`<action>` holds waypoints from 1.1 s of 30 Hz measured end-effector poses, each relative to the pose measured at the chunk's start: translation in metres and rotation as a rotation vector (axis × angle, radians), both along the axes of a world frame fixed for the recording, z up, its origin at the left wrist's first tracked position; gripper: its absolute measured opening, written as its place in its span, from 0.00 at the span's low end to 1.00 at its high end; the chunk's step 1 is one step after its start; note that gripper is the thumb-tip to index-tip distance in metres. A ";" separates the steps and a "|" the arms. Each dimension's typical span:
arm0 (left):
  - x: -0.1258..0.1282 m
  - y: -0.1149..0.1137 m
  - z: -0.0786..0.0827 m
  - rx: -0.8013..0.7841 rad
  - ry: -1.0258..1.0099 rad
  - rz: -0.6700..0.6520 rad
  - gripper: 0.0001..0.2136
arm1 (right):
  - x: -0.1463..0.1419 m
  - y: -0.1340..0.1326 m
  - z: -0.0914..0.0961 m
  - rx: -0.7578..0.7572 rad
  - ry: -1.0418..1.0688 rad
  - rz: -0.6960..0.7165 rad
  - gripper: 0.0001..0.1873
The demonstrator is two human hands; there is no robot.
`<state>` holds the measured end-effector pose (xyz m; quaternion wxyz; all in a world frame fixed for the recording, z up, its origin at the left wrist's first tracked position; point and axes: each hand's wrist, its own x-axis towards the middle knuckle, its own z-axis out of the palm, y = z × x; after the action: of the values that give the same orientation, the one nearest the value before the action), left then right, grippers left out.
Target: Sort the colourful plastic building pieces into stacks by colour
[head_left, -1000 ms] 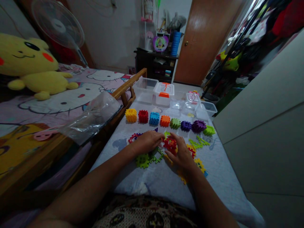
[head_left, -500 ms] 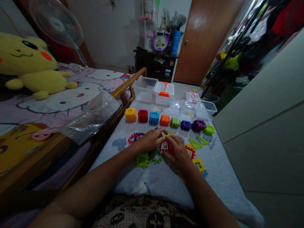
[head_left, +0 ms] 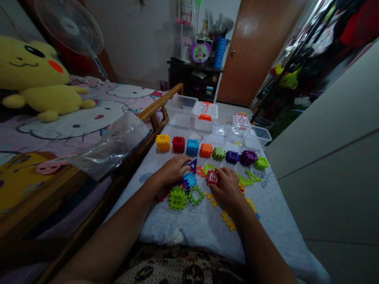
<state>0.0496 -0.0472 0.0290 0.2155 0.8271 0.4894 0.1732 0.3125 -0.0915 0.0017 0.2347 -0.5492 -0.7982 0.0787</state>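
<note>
My right hand (head_left: 229,186) grips a red toothed building block (head_left: 212,177) with a white window lattice, thumb on the near side and fingers over the far side. To the left, my left hand (head_left: 175,169) rests over loose pieces with its fingers stretched out, the tips near a dark purple piece (head_left: 193,165). Its palm partly hides red pieces beneath. Close by lie a light blue piece (head_left: 190,179), a lime green window piece (head_left: 177,198) and a green frame piece (head_left: 196,195). Toward me is a yellow piece (head_left: 228,220), partly hidden by my right forearm.
Across the cloth-covered table (head_left: 189,225) runs a row of several block cubes, from a yellow one (head_left: 162,142) to a lime one (head_left: 261,162). Behind stand clear plastic boxes, one with an orange-latched lid (head_left: 205,116). A wooden bed rail (head_left: 160,103) borders the left side.
My hands have moved apart. The left has let go of the red block and shifted left over the loose pieces. The right has carried the block slightly to the right.
</note>
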 end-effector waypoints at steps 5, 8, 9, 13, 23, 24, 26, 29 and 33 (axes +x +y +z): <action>0.017 0.001 -0.008 0.068 0.151 -0.115 0.14 | 0.001 0.000 0.000 -0.018 -0.004 0.020 0.26; 0.024 0.001 -0.007 0.099 0.177 -0.182 0.13 | 0.002 0.001 0.000 -0.011 0.000 0.023 0.26; 0.026 0.001 -0.007 0.100 0.179 -0.199 0.13 | 0.002 0.001 0.000 -0.006 0.002 0.025 0.26; 0.030 -0.003 -0.004 0.082 0.177 -0.213 0.10 | 0.004 0.001 0.000 0.000 0.018 0.031 0.26; 0.046 -0.012 0.017 0.117 0.127 -0.246 0.13 | 0.002 0.002 0.000 -0.011 0.010 0.046 0.28; 0.049 -0.012 0.018 0.104 0.114 -0.256 0.14 | 0.002 0.002 -0.001 -0.005 0.011 0.044 0.28; 0.056 -0.013 0.019 0.083 0.098 -0.274 0.17 | 0.002 0.003 -0.002 0.006 0.016 0.038 0.28; 0.065 -0.012 0.018 0.069 0.107 -0.299 0.19 | 0.002 0.003 -0.001 0.021 0.057 0.050 0.29; 0.072 -0.011 0.017 0.067 0.135 -0.282 0.21 | 0.001 0.002 0.002 0.042 0.138 0.113 0.31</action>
<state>0.1219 -0.0582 0.0464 0.1766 0.9040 0.3760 0.1012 0.3139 -0.0894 0.0032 0.2956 -0.4917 -0.8112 0.1128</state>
